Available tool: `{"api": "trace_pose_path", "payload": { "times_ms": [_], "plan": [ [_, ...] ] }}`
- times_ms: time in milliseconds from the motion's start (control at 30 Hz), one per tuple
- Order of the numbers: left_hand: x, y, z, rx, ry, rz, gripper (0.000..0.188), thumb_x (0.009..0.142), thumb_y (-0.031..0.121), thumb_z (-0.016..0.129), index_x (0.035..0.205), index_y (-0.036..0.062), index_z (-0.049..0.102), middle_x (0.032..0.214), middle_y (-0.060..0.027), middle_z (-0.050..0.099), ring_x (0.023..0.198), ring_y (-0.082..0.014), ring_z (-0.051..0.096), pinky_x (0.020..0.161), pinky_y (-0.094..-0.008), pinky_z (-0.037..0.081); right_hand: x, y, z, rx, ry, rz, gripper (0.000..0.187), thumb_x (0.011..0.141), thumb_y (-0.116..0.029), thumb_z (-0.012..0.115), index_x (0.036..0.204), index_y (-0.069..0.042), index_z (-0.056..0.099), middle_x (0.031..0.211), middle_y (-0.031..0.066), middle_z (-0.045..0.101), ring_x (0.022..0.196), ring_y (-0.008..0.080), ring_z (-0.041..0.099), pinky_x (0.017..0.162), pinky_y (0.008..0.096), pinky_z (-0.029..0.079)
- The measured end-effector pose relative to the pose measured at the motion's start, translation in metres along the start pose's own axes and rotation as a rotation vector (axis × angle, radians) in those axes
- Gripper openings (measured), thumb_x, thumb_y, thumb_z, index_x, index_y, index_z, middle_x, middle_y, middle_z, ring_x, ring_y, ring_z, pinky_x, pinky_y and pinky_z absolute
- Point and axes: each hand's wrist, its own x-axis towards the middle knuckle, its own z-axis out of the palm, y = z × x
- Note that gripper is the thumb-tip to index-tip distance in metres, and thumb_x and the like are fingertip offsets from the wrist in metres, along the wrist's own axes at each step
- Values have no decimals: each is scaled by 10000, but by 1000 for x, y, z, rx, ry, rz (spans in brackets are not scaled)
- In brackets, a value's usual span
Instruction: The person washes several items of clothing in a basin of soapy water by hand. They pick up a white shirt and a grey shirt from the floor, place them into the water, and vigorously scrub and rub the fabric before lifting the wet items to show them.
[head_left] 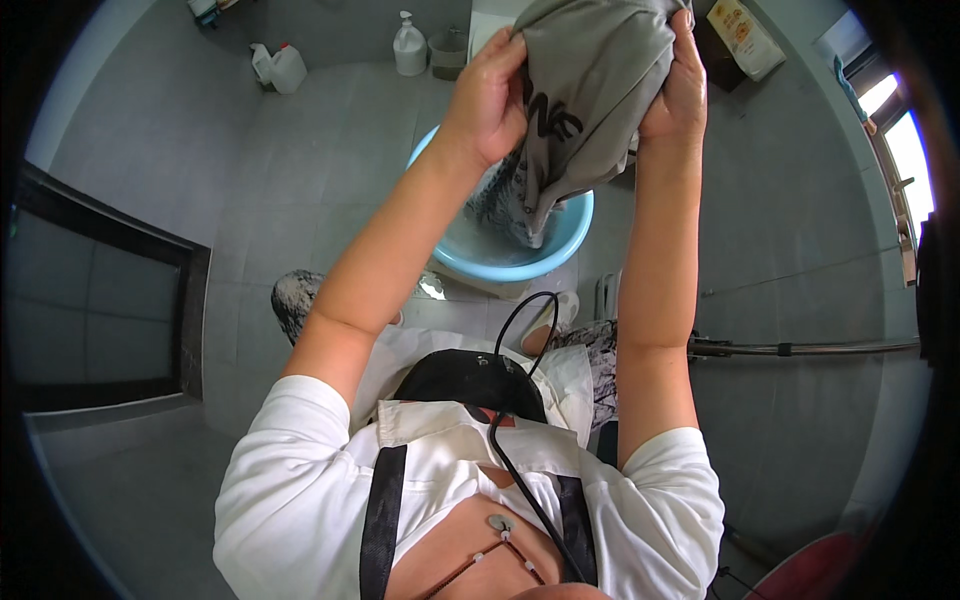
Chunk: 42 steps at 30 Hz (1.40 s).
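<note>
Both my arms reach forward and hold up a grey piece of cloth (600, 90) with dark lettering, likely a garment, though its full shape is folded out of sight. My left hand (487, 100) is closed on its left edge. On the opposite edge, my right hand (678, 90) grips the fabric between thumb and fingers. The cloth hangs down over a light blue basin (510, 268), its lower end dipping inside the rim. Soapy-looking water and a dark patterned fabric (500, 195) show in the basin, partly covered by the hanging cloth.
Against the far wall stand a white pump bottle (409, 48), a translucent container (449, 50) and a white jug (288, 70). A yellowish pack (745, 38) lies at the far right. A metal pole (800, 349) runs along the right. A black cable (500, 430) hangs before my chest.
</note>
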Motion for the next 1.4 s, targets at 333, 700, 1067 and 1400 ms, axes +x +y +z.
{"api": "trace_pose_path", "payload": {
  "times_ms": [333,700,1067,1400],
  "plan": [
    [-27,-39,-81,125,403,-256,157,821,151,463,904,50,550,891,-31,576,806,-118,538,727,-264,421,-35,49,-116,-214,596,77,405,848,-313,513,1106,-3,485,1073,124,556,960,231,546,857,364,433],
    [-71,-96,-222,1168,520,-425,237,761,90,524,983,10,498,857,-60,538,790,-122,489,704,-245,388,-84,127,-255,-445,766,464,326,859,-253,508,1121,-58,503,1015,52,569,906,161,531,801,303,416],
    [-53,-147,-268,1640,573,-665,410,755,346,557,1018,32,541,1005,-179,571,950,-310,540,788,-380,419,-100,204,-322,-1189,1086,473,471,777,-312,568,1074,47,505,1087,226,526,1025,364,487,878,375,366],
    [-57,-147,-266,1820,356,-745,242,757,126,471,976,77,559,996,-186,559,927,-343,532,783,-413,423,-98,206,-340,-1645,854,1021,362,783,-258,509,1008,22,547,1028,220,539,977,318,507,838,377,388]
  ]
}}
